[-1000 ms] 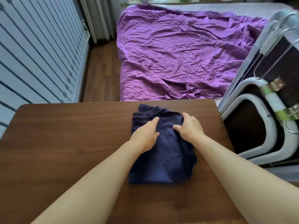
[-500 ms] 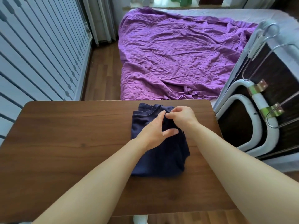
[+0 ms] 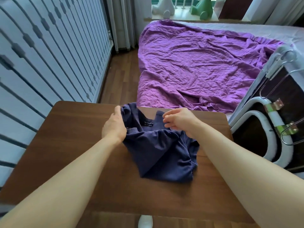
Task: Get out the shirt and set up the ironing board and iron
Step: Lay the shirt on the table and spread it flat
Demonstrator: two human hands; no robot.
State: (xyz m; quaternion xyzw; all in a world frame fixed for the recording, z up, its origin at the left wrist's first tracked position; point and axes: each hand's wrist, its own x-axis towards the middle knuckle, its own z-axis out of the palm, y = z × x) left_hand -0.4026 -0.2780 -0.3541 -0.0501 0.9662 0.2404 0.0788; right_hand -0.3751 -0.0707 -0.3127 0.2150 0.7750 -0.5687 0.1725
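A navy blue shirt (image 3: 158,152) lies partly unfolded on the brown wooden table (image 3: 69,145), its collar and label facing up near the far edge. My left hand (image 3: 114,125) grips the shirt's left shoulder at the table's far edge. My right hand (image 3: 178,120) pinches the right side of the collar. The lower part of the shirt is still bunched in folds. A folded ironing board (image 3: 269,122) with white metal legs leans at the right, beside the bed. No iron is visible.
A bed with a crumpled purple sheet (image 3: 197,66) stands beyond the table. A white slatted wall (image 3: 41,63) runs along the left, with a strip of wooden floor (image 3: 121,74) between it and the bed. A window sill (image 3: 181,15) holds white and green figures.
The shirt was a neat folded square; now both hands have pulled its top layer apart, left hand going left, right hand staying at the collar. The camera has tilted up.
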